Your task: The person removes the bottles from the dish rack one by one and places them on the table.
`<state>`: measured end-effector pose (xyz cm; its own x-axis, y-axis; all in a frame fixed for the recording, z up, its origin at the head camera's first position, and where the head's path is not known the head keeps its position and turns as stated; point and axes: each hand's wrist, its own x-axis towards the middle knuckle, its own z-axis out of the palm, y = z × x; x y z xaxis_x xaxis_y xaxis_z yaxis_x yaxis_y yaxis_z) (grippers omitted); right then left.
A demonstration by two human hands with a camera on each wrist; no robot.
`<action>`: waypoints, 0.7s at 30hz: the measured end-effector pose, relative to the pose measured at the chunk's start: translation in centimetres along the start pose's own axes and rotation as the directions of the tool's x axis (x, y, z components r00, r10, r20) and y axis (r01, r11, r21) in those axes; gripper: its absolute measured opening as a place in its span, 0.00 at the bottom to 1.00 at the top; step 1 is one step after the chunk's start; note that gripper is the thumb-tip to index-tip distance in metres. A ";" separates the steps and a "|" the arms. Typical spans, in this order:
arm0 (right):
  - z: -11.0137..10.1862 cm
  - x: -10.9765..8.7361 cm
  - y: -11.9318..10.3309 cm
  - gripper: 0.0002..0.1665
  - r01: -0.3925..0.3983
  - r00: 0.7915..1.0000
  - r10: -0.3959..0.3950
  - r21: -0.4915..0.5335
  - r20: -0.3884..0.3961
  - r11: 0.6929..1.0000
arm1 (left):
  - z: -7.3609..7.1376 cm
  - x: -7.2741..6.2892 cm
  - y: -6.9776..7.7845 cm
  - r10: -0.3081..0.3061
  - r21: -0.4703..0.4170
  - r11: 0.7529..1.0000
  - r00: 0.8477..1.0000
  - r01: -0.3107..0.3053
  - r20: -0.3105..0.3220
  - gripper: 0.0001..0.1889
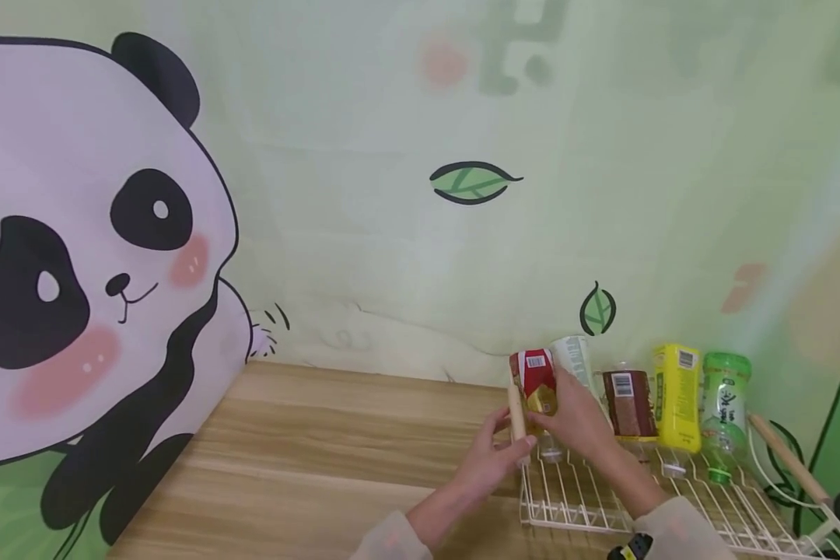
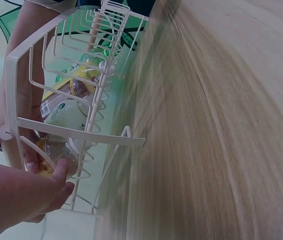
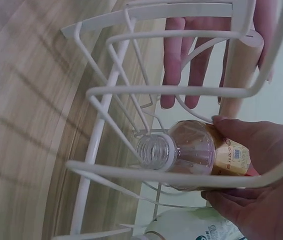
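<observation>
A white wire rack with wooden handles stands at the right of the table. My left hand is at its left end, with thumb and fingers on either side of the near wooden handle. My right hand grips a clear bottle with a red and gold label, standing neck-down between the wires. Its open neck shows in the right wrist view, pointing to the rack floor. A bottle with a pale label stands right behind my right hand, which partly covers it.
Further right in the rack stand more upturned bottles: one with a brown label, one yellow and one green. The other wooden handle is at the far end. A panda-printed cloth hangs behind the wooden table.
</observation>
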<state>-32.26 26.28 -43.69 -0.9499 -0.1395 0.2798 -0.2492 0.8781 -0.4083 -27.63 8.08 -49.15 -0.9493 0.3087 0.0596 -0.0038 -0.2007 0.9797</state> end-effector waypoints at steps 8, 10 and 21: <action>0.2 0.0 -0.3 0.63 -0.005 1.000 0.006 -0.018 0.010 1.000 | -0.2 0.0 0.2 -0.007 -0.011 1.000 1.000 0.007 -0.001 0.41; 0.3 -0.1 -0.4 0.63 -0.007 1.000 0.008 -0.019 0.011 1.000 | -0.2 0.0 0.2 -0.007 -0.010 1.000 1.000 0.007 -0.003 0.41; 0.7 -0.1 -0.5 0.64 -0.031 0.999 0.030 -0.031 -0.031 0.999 | -0.2 0.0 0.0 -0.002 0.010 1.000 1.000 0.002 -0.006 0.42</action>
<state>-32.19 25.56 -44.16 -0.9506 -0.0991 0.2943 -0.2139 0.8959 -0.3893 -27.67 7.94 -49.22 -0.9510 0.3039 0.0567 -0.0024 -0.1906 0.9817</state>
